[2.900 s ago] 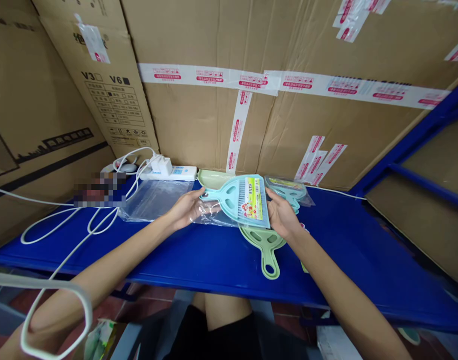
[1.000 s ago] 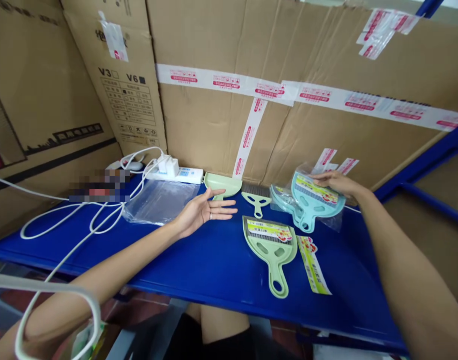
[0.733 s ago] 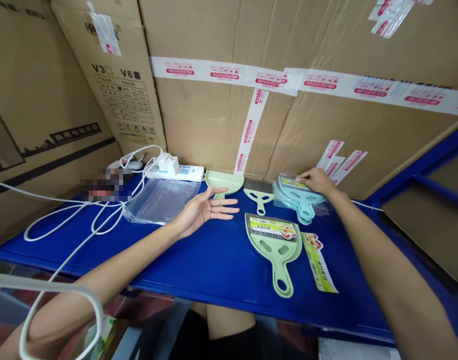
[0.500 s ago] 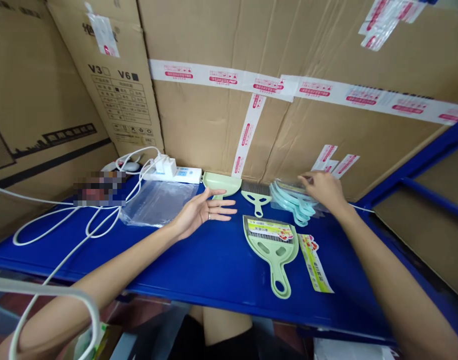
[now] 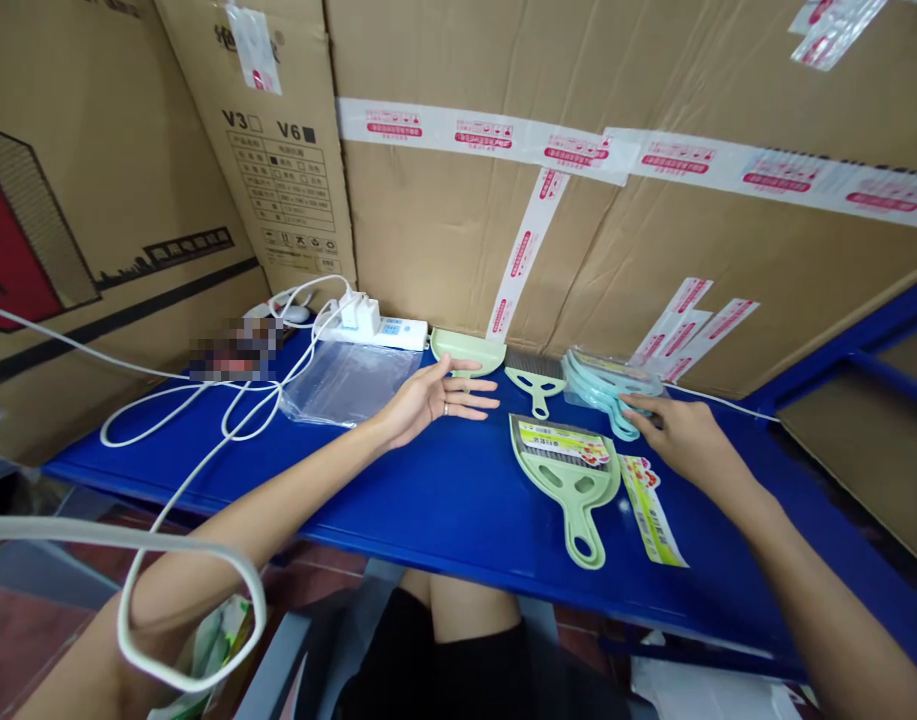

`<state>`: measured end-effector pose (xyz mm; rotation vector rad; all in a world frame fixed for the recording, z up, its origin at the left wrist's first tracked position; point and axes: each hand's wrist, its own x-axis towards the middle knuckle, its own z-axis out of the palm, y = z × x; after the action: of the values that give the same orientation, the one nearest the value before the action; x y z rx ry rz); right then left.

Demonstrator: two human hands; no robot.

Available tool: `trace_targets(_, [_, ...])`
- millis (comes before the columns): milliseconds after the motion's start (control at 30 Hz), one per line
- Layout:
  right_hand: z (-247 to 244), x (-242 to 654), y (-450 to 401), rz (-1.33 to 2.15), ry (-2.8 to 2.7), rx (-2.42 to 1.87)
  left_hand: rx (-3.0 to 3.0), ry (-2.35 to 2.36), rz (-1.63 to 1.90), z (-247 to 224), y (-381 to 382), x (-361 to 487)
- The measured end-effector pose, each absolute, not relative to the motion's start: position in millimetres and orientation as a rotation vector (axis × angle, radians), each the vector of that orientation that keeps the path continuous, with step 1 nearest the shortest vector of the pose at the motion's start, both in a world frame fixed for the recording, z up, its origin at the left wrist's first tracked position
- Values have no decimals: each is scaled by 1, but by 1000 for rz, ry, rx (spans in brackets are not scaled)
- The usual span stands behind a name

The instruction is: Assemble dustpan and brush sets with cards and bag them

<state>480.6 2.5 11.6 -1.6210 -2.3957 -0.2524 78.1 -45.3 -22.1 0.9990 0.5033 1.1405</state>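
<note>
My left hand point(image 5: 439, 397) hovers palm inward with fingers spread, holding nothing, in front of a pale green dustpan point(image 5: 467, 350). At the right, my right hand point(image 5: 672, 430) reaches to the light blue dustpan sets point(image 5: 604, 380) in clear wrap, its fingertips beside their handles; whether they grip is unclear. A small green brush point(image 5: 533, 385) with grey bristles lies between. Nearer the front edge is a green dustpan with brush point(image 5: 570, 490), a label strip point(image 5: 563, 443) across its bristles. Another label strip point(image 5: 653, 512) lies to its right.
Clear plastic bags point(image 5: 349, 382) lie at the left of the blue table point(image 5: 428, 510). Behind them is a white power strip point(image 5: 398, 332) with plugs. A white cable point(image 5: 177, 515) loops over my left forearm. Tall cardboard point(image 5: 443, 230) stands along the back.
The view has shifted, moving the scene slightly. My right hand has come down from the back of the blue sets to their handles. My left hand remains spread.
</note>
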Motion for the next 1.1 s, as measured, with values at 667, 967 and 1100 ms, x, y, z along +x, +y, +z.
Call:
trace_targets(667, [12, 451, -27, 532, -3035, -1329, 1152, 709, 1172, -28, -38, 73])
trace_targets(967, [8, 426, -39, 600, -2959, -1236, 1190, 822, 1135, -31, -38, 75])
trace_targets(1100, [4, 413, -48, 683, -2934, -1281, 1193, 838, 1127, -33, -38, 77])
